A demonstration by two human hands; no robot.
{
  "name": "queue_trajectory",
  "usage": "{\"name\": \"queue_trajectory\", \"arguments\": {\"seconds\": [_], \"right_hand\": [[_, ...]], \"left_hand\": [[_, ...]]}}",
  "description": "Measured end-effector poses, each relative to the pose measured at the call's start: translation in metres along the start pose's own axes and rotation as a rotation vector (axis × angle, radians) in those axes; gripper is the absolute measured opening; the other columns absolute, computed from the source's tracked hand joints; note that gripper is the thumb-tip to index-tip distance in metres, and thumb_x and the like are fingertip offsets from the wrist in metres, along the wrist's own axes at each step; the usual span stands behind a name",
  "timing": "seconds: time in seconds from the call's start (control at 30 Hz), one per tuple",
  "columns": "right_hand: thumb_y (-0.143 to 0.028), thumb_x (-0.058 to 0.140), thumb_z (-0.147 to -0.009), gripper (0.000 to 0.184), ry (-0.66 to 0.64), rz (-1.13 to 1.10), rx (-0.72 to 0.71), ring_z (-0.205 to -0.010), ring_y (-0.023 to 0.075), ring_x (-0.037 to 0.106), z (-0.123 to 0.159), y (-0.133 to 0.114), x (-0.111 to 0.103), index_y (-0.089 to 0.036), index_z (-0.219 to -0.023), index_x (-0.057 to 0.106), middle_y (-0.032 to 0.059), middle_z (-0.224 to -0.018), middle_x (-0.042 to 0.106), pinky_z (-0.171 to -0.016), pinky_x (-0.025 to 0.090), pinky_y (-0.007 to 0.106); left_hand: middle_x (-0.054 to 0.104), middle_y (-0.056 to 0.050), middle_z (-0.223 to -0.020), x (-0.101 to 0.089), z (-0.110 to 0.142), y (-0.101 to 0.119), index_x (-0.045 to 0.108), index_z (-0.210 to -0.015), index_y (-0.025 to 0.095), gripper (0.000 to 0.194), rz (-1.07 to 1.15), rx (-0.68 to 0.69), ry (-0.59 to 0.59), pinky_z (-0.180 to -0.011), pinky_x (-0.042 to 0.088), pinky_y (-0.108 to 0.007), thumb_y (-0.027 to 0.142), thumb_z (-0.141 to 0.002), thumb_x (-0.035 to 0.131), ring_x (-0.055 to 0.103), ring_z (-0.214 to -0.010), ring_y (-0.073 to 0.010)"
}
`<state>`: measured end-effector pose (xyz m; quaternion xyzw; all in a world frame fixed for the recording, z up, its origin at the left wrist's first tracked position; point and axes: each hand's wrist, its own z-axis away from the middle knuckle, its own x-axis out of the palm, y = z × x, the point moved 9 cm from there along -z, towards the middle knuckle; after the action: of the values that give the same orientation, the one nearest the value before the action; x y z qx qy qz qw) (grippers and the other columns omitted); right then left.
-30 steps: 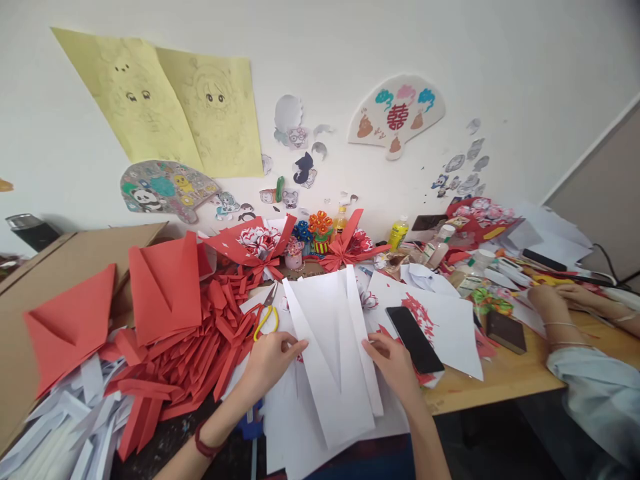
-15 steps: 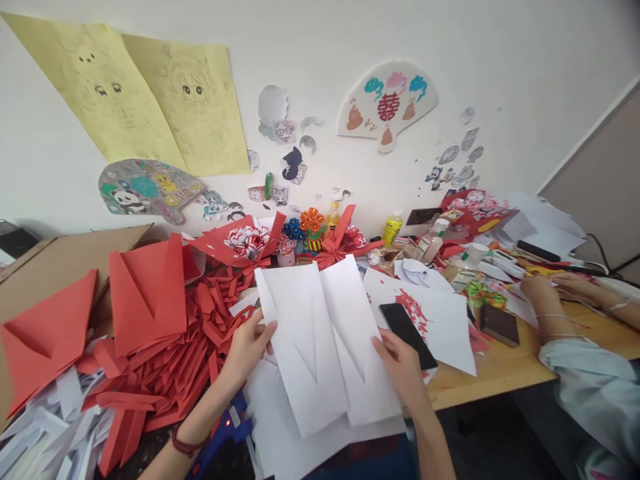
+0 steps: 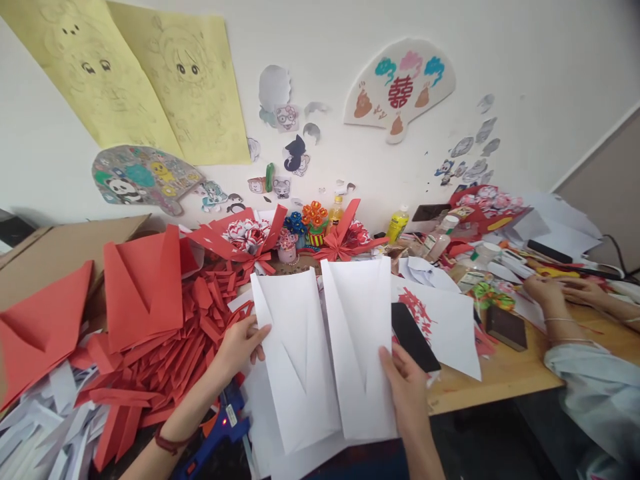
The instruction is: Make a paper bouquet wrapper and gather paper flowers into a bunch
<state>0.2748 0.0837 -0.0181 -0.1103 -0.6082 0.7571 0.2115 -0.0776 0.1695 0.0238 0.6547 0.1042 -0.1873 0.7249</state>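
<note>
Two folded white sheets of paper stand side by side in front of me, each with V-shaped creases. My left hand (image 3: 246,343) pinches the outer edge of the left folded paper (image 3: 295,313), thumb at the front. At the right folded paper (image 3: 361,320), my right hand (image 3: 404,373) grips the lower outer edge with the thumb on its face. A narrow gap runs between the two papers near the top. Under them lie more white sheets (image 3: 260,427). A blue glue gun (image 3: 225,427) with a lit red light is beside my left forearm.
Red folded paper strips (image 3: 165,367) and white strips (image 3: 55,407) are heaped at left, by a cardboard box (image 3: 55,247). A black phone (image 3: 414,337) lies right of the papers. At far right, another person's hands (image 3: 555,293) work over the cluttered table (image 3: 495,373).
The right folded paper has turned more upright and shifted slightly right and down. The left one moved slightly down and left. Both hands keep their hold; the view tilted a little.
</note>
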Motion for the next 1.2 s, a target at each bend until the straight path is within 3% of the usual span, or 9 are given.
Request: {"name": "queue_trajectory", "arguments": {"seconds": [0.17, 0.33, 0.53, 0.8, 1.03, 1.2], "right_hand": [[-0.061, 0.076, -0.066, 0.076, 0.029, 0.018, 0.039, -0.095, 0.0271, 0.068, 0.000, 0.017, 0.018, -0.008, -0.119, 0.063, 0.0134, -0.101, 0.071, -0.076, 0.056, 0.029], [-0.058, 0.076, -0.068, 0.074, -0.001, -0.003, 0.026, -0.096, 0.0266, 0.067, -0.002, 0.012, 0.025, -0.009, -0.121, 0.064, 0.0124, -0.104, 0.071, -0.078, 0.055, 0.030], [-0.058, 0.077, -0.066, 0.071, 0.031, 0.036, 0.043, -0.088, 0.0247, 0.068, -0.005, 0.021, 0.026, -0.008, -0.115, 0.067, 0.0125, -0.099, 0.072, -0.073, 0.054, 0.028], [-0.059, 0.079, -0.063, 0.075, 0.084, 0.024, 0.078, -0.092, 0.0270, 0.068, 0.006, 0.025, 0.022, -0.009, -0.118, 0.067, 0.0134, -0.100, 0.072, -0.074, 0.056, 0.030], [-0.060, 0.077, -0.068, 0.067, -0.009, -0.003, 0.092, -0.085, 0.0240, 0.068, 0.012, 0.025, 0.027, -0.011, -0.111, 0.067, 0.0116, -0.095, 0.072, -0.067, 0.054, 0.027], [-0.058, 0.080, -0.065, 0.067, 0.020, -0.051, 0.112, -0.081, 0.0219, 0.067, 0.016, 0.019, 0.026, -0.010, -0.111, 0.067, 0.0099, -0.091, 0.072, -0.068, 0.055, 0.026]], "left_hand": [[0.062, 0.002, -0.046, -0.001, 0.001, -0.009, 0.057, -0.086, 0.017, 0.042, 0.014, -0.038, -0.029, -0.037, 0.044, -0.023, 0.058, -0.080, 0.060, 0.059, -0.038, -0.0162], [0.060, 0.002, -0.043, -0.005, 0.001, -0.007, 0.051, -0.075, 0.019, 0.041, -0.011, -0.052, -0.024, -0.036, 0.040, -0.021, 0.059, -0.080, 0.061, 0.056, -0.035, -0.0144], [0.060, 0.002, -0.045, -0.004, 0.001, -0.013, 0.051, -0.078, 0.019, 0.041, -0.006, -0.065, -0.027, -0.037, 0.041, -0.022, 0.059, -0.080, 0.059, 0.056, -0.036, -0.0147], [0.061, 0.002, -0.045, -0.005, 0.004, -0.012, 0.051, -0.079, 0.019, 0.039, -0.032, -0.078, -0.024, -0.039, 0.041, -0.023, 0.058, -0.083, 0.057, 0.053, -0.035, -0.0138], [0.061, 0.002, -0.045, -0.005, 0.004, -0.016, 0.050, -0.076, 0.020, 0.038, -0.042, -0.071, -0.008, -0.040, 0.042, -0.024, 0.056, -0.084, 0.056, 0.055, -0.036, -0.0149], [0.061, 0.002, -0.046, -0.006, 0.006, -0.016, 0.052, -0.077, 0.020, 0.038, -0.036, -0.073, -0.003, -0.041, 0.042, -0.024, 0.057, -0.084, 0.056, 0.055, -0.037, -0.0150]]}}
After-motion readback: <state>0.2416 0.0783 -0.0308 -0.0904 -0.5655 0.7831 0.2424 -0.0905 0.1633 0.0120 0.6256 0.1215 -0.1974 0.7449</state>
